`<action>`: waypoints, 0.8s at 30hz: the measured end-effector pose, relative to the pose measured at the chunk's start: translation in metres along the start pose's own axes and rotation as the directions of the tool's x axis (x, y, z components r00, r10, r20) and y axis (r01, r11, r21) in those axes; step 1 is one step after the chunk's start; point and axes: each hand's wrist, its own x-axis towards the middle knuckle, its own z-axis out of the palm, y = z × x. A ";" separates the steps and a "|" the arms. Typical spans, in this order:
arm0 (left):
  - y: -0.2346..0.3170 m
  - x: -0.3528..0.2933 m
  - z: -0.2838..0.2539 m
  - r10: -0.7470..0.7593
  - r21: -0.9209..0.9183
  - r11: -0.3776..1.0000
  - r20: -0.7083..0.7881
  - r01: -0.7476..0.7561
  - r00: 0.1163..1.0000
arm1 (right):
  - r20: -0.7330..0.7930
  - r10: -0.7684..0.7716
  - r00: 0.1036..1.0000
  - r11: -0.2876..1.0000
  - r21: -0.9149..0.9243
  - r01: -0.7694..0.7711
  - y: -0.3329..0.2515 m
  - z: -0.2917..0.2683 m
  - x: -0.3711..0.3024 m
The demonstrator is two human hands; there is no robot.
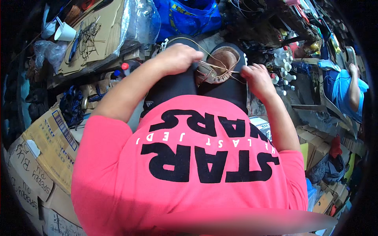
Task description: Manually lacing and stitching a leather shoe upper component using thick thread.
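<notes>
Between my knees sits a brown leather shoe (205, 73), its opening facing up and stitches along its edge. Thin tan cord (203, 49) loops over it and runs out to both sides. My left hand (180, 59) is closed in a pinch on the cord, left of the shoe. On the shoe's right, my right hand (259, 80) is closed too, with the cord's other stretch running into its fingers. The cord between the hands passes across the shoe's stitched edge. The shoe's underside is hidden.
At the far left, a cardboard stack (88, 43) carries tangled cords and a white cup (65, 32). A blue bag (189, 17) lies ahead. Several bottles (281, 65) stand to my right, and a person in blue (342, 86) is beyond them. Cardboard boxes (51, 137) crowd the left.
</notes>
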 end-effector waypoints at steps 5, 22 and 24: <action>0.001 -0.026 -0.046 -0.415 -0.483 0.825 -0.166 0.293 0.894 | 0.110 0.546 0.830 0.405 0.833 -0.377 0.032 -0.003 -0.023; -0.035 -0.097 -0.100 -0.269 0.231 0.908 -0.320 0.350 0.908 | 0.032 0.598 0.801 0.705 0.455 -0.545 0.075 0.016 -0.124; -0.078 -0.161 -0.149 -0.375 0.204 0.806 -0.550 0.555 0.746 | -0.012 0.797 0.604 0.574 0.327 -0.751 0.108 -0.004 -0.179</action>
